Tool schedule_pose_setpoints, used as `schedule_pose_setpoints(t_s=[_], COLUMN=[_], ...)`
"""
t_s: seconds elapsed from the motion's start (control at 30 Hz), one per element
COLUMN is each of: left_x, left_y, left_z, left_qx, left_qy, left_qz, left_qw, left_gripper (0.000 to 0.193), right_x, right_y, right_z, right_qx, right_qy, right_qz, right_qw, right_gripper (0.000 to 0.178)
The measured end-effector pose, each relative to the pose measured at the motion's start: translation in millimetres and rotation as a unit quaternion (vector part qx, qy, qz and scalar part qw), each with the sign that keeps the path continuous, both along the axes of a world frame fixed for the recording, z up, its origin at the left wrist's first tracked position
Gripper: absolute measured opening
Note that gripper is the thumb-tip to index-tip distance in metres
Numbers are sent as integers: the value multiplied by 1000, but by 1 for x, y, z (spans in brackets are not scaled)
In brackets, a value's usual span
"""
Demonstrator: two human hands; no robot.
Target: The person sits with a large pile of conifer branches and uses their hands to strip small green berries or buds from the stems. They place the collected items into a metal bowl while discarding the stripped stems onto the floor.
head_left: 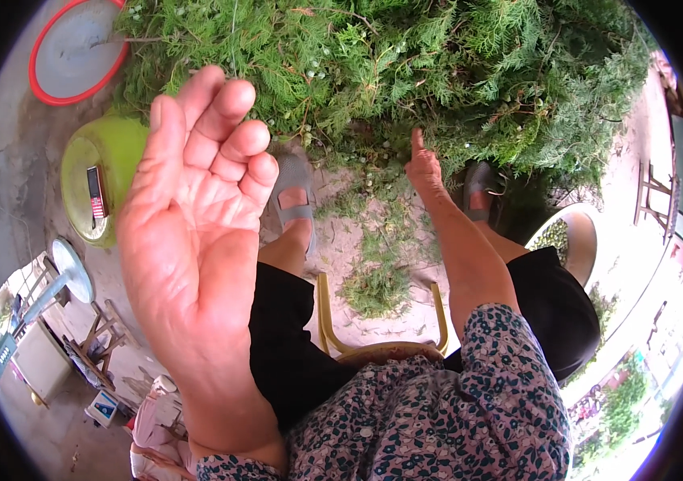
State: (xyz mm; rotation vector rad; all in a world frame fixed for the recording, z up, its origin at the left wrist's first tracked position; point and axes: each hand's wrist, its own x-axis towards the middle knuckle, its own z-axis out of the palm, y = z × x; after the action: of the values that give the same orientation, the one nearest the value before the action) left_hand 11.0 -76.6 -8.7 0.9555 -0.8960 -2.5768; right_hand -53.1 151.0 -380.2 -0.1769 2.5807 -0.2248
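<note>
My left hand is raised close to the view, palm up. Its fingers are loosely bent and apart, and the palm holds nothing. Farther down, my right hand is at the near edge of a large heap of green conifer branches. Its index finger is stretched out toward the foliage while the other fingers fold in; nothing shows in it. Small pale green cones or berries dot the branches. Loose sprigs lie on the ground between my feet.
A yellow-green upturned tub or stool stands at left with a small dark and red box on it. Beyond it is a red-rimmed basin. Near my right knee, a metal bowl holds small green pieces. Another person sits at lower left.
</note>
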Motion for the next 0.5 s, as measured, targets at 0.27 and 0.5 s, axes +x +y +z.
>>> schedule_pose_setpoints(t_s=[0.27,0.5], left_x=[-2,-3], left_y=[5,7], left_z=[-6,-3], left_qx=[5,5], left_qy=[17,7], left_qz=[-23,-37], left_qw=[1000,999], left_gripper=[33,32], right_x=[40,19], right_y=[7,-9], right_z=[8,9], right_qx=[14,11], right_qy=[30,-38], right_qz=[119,122], right_qw=[992,992], right_gripper=[52,68])
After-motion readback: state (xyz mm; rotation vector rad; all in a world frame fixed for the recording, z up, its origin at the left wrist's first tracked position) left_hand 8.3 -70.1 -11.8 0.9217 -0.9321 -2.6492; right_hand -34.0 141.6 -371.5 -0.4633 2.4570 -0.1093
